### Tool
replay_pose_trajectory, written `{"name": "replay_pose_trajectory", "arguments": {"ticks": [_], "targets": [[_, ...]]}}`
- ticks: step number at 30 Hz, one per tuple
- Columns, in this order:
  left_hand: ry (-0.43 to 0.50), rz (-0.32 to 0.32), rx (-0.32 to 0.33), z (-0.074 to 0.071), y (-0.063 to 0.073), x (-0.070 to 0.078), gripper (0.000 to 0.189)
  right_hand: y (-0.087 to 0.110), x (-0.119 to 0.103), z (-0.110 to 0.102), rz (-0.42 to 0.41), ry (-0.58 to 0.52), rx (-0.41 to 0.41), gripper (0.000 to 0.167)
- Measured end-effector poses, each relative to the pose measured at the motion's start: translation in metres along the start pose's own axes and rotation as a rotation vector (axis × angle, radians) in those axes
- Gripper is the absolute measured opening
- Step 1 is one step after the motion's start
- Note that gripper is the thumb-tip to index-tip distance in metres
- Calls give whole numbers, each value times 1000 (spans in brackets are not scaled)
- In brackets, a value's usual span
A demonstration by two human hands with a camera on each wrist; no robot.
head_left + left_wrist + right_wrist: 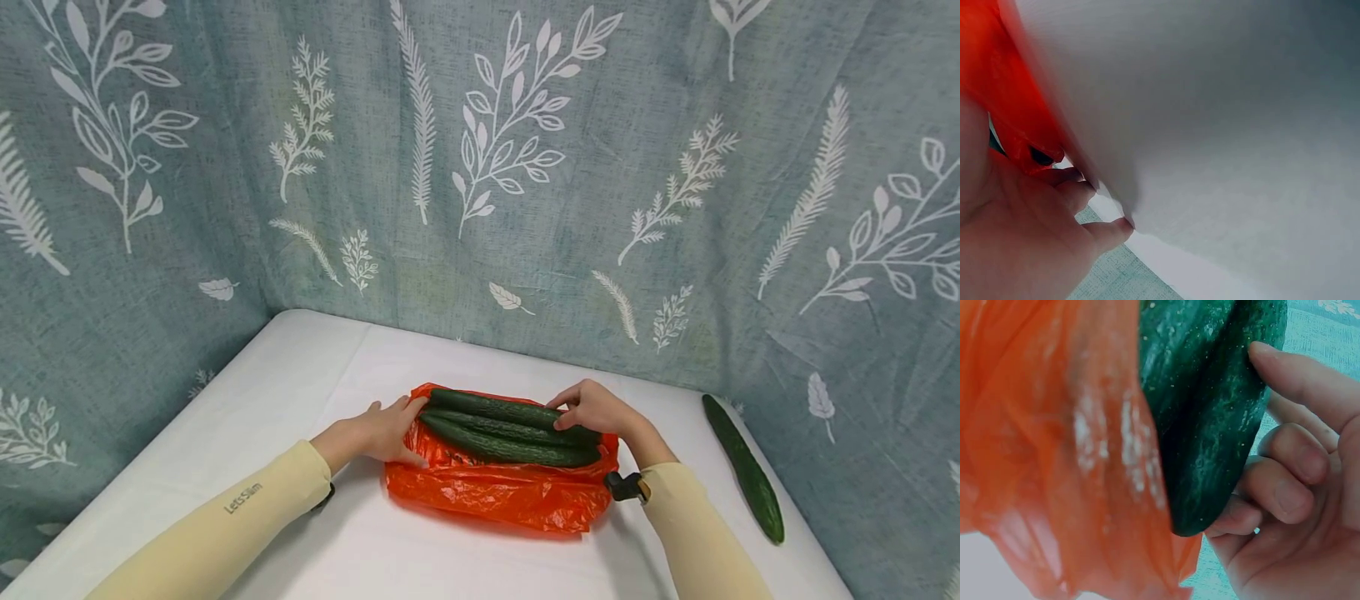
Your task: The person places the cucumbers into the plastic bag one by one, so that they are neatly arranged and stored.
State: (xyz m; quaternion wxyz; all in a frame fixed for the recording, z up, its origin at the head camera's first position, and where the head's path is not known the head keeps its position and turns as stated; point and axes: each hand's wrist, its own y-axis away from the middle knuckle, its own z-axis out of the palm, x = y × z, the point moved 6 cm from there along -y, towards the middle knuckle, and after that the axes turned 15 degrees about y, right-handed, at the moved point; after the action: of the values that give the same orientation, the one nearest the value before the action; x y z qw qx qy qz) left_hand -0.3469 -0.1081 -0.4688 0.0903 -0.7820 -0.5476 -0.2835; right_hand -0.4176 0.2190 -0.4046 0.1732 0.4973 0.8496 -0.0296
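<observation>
An orange-red plastic bag point(495, 500) lies on its side, its upper part folded back around several dark green cucumbers point(502, 450). My left hand point(382, 429) is at the bag's left end, fingers spread and fairly straight, touching the plastic. In the left wrist view, the fingers point(1075, 194) extend beside the red plastic. At the right end, my right hand point(596, 408) pinches the farthest cucumber point(487, 406), thumb on the near side and fingers behind it. The right wrist view shows that cucumber's rounded end point(1200, 506) sticking out beside the bag, with the other fingers curled.
A single cucumber point(744, 471) lies along the right edge of the white table point(300, 392). Grey-green curtains point(420, 167) with white leaf patterns hang behind the table and along both sides.
</observation>
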Motion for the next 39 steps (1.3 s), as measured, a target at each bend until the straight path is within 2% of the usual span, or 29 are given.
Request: {"name": "replay_pose_trajectory", "arguments": {"ticks": [12, 22, 31, 39], "targets": [[31, 9, -1, 1, 1, 3, 113, 4, -2, 0, 19, 75, 24, 25], [41, 3, -3, -1, 4, 5, 112, 7, 1, 2, -11, 65, 42, 28], [43, 3, -2, -2, 5, 5, 111, 20, 3, -3, -3, -35, 71, 30], [56, 1, -4, -2, 6, 7, 110, 37, 17, -10, 51, -137, 98, 32]]}}
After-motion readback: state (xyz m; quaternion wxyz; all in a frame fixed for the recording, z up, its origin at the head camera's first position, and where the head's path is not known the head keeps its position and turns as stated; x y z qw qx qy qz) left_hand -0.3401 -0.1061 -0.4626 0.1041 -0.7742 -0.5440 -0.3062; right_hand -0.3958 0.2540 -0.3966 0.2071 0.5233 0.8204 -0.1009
